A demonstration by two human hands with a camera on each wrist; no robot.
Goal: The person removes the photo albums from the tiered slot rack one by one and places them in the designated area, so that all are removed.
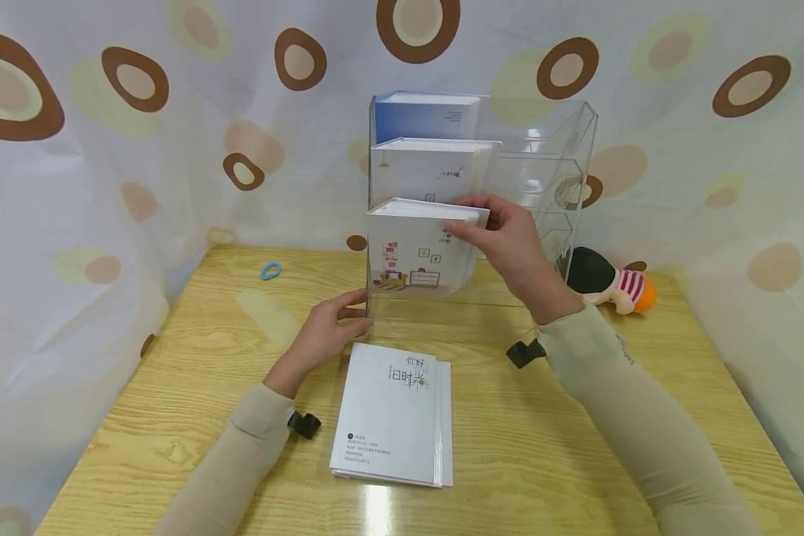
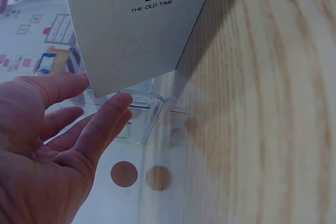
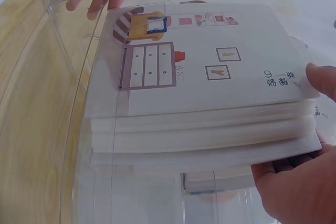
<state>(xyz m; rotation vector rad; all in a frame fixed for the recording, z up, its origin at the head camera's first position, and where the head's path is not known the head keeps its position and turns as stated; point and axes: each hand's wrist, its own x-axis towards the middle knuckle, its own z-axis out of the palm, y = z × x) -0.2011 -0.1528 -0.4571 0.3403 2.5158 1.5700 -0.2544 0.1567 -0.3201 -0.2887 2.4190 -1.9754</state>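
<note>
My right hand point(image 1: 512, 242) pinches the top right corner of a white book point(image 1: 402, 249) with a furniture drawing on its cover. Its thumb lies on the front cover and the fingers are behind, as the right wrist view also shows. The book stands upright in the lowest front pocket of a clear tiered rack point(image 1: 586, 123). At the rack's lower left side, my left hand point(image 1: 324, 331) has its fingertips right at the clear wall, fingers loosely extended. A stack of white books point(image 1: 385, 417) lies on the table just in front of the rack.
Behind the held book, another white book point(image 1: 415, 167) and a blue-and-white book point(image 1: 422, 119) fill the left of the higher pockets. A plush toy point(image 1: 610, 283) lies right of the rack. A blue ring point(image 1: 271, 271) is on the table point(image 1: 174, 387) at left.
</note>
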